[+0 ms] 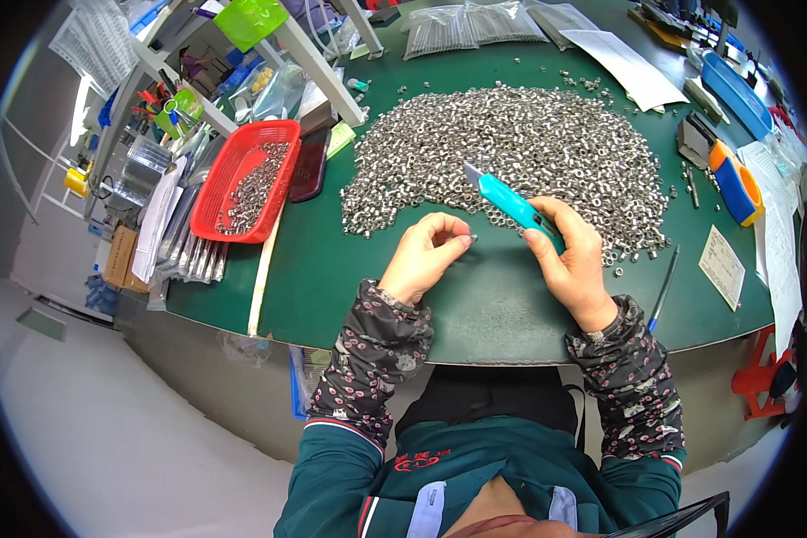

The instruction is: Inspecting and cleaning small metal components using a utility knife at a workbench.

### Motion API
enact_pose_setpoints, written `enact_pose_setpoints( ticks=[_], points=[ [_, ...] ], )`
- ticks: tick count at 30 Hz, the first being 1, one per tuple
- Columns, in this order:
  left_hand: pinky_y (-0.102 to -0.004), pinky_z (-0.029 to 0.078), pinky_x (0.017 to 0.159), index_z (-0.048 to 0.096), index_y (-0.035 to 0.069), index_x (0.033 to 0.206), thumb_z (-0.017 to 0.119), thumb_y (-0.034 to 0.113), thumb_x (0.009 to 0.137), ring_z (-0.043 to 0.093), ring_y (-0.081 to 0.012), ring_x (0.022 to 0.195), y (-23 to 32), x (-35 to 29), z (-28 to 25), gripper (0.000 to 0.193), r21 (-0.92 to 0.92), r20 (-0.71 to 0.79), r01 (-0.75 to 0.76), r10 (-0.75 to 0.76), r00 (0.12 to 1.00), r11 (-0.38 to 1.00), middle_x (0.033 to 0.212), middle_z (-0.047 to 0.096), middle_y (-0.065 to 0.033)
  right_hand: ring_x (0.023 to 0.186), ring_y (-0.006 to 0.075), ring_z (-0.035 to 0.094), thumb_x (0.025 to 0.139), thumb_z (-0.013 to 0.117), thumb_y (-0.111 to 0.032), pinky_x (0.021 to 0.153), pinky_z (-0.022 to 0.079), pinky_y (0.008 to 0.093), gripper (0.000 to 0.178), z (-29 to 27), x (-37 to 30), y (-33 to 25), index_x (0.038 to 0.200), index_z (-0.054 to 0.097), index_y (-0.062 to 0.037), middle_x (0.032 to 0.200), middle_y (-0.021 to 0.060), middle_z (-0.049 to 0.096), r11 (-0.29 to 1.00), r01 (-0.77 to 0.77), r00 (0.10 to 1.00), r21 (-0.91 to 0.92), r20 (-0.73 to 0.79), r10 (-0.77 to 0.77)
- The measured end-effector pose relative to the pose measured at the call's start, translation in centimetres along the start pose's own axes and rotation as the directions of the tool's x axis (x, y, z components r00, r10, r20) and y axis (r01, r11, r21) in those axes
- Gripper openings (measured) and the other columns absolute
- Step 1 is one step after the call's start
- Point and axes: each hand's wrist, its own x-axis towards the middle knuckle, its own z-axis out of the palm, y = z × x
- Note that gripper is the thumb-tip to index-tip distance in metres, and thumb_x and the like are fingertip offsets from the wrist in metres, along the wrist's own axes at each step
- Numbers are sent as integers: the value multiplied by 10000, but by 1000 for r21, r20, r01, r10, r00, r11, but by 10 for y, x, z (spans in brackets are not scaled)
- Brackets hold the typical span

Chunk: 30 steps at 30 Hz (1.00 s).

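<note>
My right hand (576,264) is wrapped round a teal utility knife (509,203), whose bare blade points up and to the left over the heap. To its left, my left hand (421,260) pinches a small metal ring (473,238) between thumb and forefinger, most of it hidden by the fingertips. A broad heap of small silvery metal rings (511,134) covers the table just beyond both hands. The knife and the left hand are apart.
On the left stands a red plastic basket (204,202) with more metal pieces, beside a dark phone-like case (309,166). A pen (663,291), a paper card (722,267) and a blue-and-orange tape dispenser (735,184) lie right. Plastic bags (475,27) lie at the green table's (332,296) far side.
</note>
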Motion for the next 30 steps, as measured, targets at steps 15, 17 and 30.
enact_pose_setpoints(
  ticks=[15,17,30],
  points=[
    [-194,442,579,521,10,1043,500,90,871,497,-65,687,-25,-6,-23,191,-799,130,203,-167,977,566,859,529,-30,674,302,573,738,614,-126,600,452,361,247,6,-6,0,956,543,-34,776,133,570,976,68,962,-206,272,-10],
    [-195,438,571,525,13,1033,502,100,873,490,-63,677,-28,-5,-23,184,-819,123,195,-166,978,540,841,517,-18,671,304,571,746,608,-130,598,449,365,234,6,-7,1,951,547,-34,769,134,572,979,64,964,-191,265,-11],
    [-194,365,499,514,36,981,534,100,856,386,-47,570,-26,-3,-19,142,-831,130,187,-144,981,524,696,425,36,648,319,569,785,571,-166,565,447,385,202,6,-5,-4,943,558,-40,740,142,580,981,-40,915,-191,388,113]
  ],
)
